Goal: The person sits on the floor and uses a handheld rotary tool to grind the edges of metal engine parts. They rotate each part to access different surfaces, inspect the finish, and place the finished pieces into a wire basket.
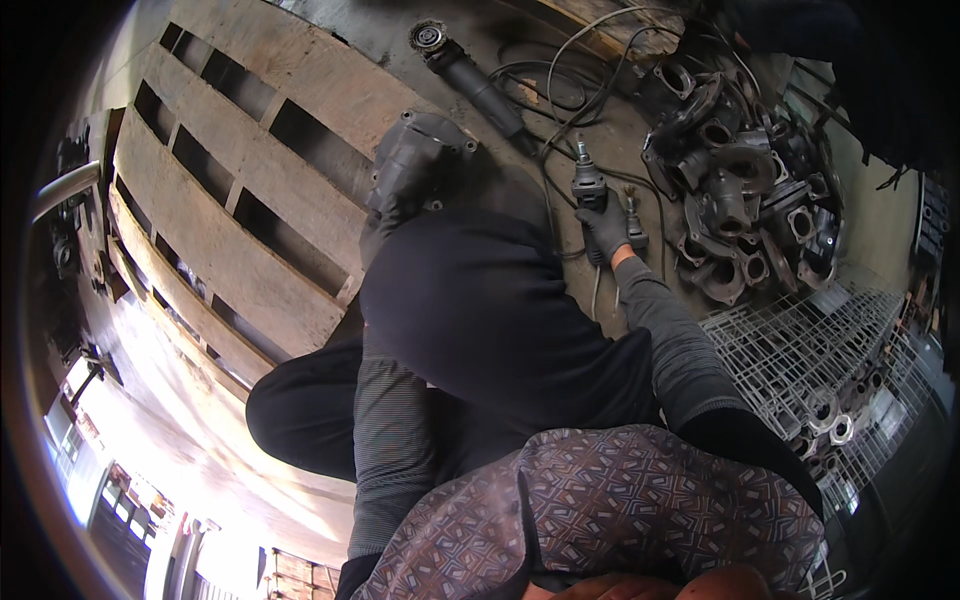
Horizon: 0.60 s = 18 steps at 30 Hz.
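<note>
My right hand [604,228], in a dark grey glove, is closed around the body of a die grinder [588,182], whose collet end points away from me. Just to its right stands a second small power tool [634,222] with a brush-like tip. My left hand [378,232], gloved and partly hidden behind my knee, grips the near left edge of a dark grey metal casting [425,150] that has bolt holes at its corners. An angle grinder [472,88] with a round wire-brush head lies on the floor beyond the casting.
A slatted wooden pallet [240,190] lies at the left. Loose power cords [570,100] tangle across the floor beyond the tools. Many dark castings [735,190] are heaped at the right, with a wire mesh basket [800,340] of metal parts nearer me. A dark-clothed person [830,50] is at the far right.
</note>
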{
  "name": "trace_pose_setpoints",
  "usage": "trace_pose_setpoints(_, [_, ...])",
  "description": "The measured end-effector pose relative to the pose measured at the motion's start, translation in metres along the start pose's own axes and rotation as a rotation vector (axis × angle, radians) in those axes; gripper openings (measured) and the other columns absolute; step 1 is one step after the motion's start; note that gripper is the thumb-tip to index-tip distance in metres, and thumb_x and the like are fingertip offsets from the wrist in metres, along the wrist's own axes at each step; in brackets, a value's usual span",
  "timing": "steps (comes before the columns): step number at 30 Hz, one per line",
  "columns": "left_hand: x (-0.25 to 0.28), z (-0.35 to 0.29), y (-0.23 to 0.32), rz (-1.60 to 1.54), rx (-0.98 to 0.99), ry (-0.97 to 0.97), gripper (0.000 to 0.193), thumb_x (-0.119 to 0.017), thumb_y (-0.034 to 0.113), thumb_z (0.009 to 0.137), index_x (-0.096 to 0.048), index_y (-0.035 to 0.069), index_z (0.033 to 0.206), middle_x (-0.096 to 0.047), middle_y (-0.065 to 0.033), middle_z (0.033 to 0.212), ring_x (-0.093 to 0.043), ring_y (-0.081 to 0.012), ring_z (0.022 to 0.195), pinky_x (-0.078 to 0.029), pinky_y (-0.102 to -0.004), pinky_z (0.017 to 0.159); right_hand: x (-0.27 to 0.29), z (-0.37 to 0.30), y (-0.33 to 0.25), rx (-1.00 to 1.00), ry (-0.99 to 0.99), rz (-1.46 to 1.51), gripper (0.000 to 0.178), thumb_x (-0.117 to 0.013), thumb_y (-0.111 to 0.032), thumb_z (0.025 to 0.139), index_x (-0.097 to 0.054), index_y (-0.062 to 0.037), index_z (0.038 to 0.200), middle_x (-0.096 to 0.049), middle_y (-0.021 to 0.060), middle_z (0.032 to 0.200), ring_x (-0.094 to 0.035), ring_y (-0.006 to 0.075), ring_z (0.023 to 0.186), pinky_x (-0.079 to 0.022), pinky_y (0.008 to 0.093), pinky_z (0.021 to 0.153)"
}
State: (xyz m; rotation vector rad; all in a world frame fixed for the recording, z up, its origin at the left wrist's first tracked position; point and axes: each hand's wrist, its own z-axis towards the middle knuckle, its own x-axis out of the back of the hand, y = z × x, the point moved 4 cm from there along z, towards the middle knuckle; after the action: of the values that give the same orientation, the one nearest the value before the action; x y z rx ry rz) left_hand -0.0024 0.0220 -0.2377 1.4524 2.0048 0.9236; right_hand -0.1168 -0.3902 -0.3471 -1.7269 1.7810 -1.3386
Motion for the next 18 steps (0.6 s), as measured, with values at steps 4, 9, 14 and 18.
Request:
trace_pose_setpoints(4, [-0.002,0.000,0.002,0.001,-0.006,-0.010,0.035,-0.067,0.026,0.104,-0.068,-0.002,0.126,-0.070,-0.0017,0.094,-0.059,-0.0074,0.077,-0.049,-0.0243,0.068,-0.003,0.003,-0.009,0.151,-0.065,-0.117,0.056,-0.083,-0.015,0.069,-0.063,-0.0031,0.120,-0.068,0.0158,0.114,-0.066,0.0325,0.106,-0.052,0.0427,0.093])
trace_pose_setpoints(9, [0.000,-0.002,0.004,0.002,-0.012,-0.008,0.035,-0.067,0.026,0.104,-0.068,-0.001,0.126,-0.070,-0.0024,0.095,-0.059,-0.0080,0.079,-0.049,-0.0248,0.069,-0.009,0.023,-0.016,0.138,-0.043,-0.476,0.064,-0.084,-0.020,0.066,-0.063,-0.0036,0.124,-0.065,0.0247,0.123,-0.061,0.0458,0.114,-0.050,0.0516,0.099])
trace_pose_setpoints(14, [0.001,-0.003,0.006,-0.002,-0.014,-0.009,0.034,-0.067,0.025,0.103,-0.068,-0.001,0.126,-0.070,-0.0030,0.096,-0.060,-0.0086,0.080,-0.050,-0.0252,0.070,-0.018,0.037,-0.039,0.197,-0.009,-0.409,0.055,-0.082,-0.019,0.068,-0.066,-0.0032,0.118,-0.068,0.0229,0.116,-0.063,0.0445,0.110,-0.051,0.0496,0.096])
trace_pose_setpoints(18, [-0.002,-0.001,0.006,-0.013,-0.019,-0.016,0.034,-0.068,0.025,0.103,-0.068,0.000,0.126,-0.071,-0.0035,0.097,-0.061,-0.0091,0.080,-0.050,-0.0256,0.070,-0.020,0.041,-0.047,0.237,-0.027,-0.386,0.055,-0.081,-0.020,0.068,-0.066,-0.0033,0.119,-0.069,0.0226,0.116,-0.064,0.0446,0.109,-0.051,0.0491,0.095])
